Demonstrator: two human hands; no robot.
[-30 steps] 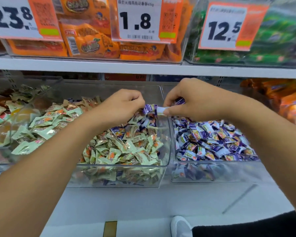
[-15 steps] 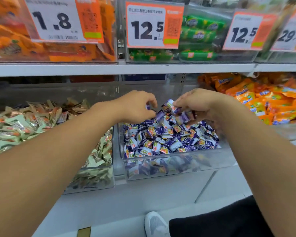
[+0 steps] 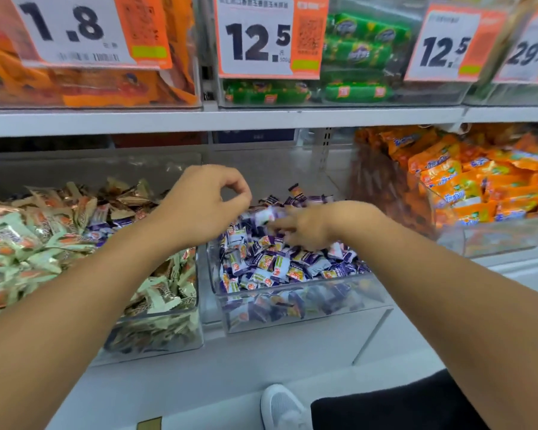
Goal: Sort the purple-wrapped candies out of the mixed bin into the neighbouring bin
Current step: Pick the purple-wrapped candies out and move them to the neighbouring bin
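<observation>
The mixed bin (image 3: 156,318) at nine o'clock is full of pale green candies, with a few purple candies (image 3: 101,229) lying near its back. The left hand (image 3: 199,209) hangs above the gap between the two bins, its finger and thumb curled close in a loose ring with nothing seen in them. At the middle sits the purple bin (image 3: 305,308), heaped with purple candies. The right hand (image 3: 311,228) is blurry over that heap, fingers spread, beside a blurred purple candy (image 3: 266,216); I cannot tell if it holds it. At three o'clock are orange packs (image 3: 479,187).
</observation>
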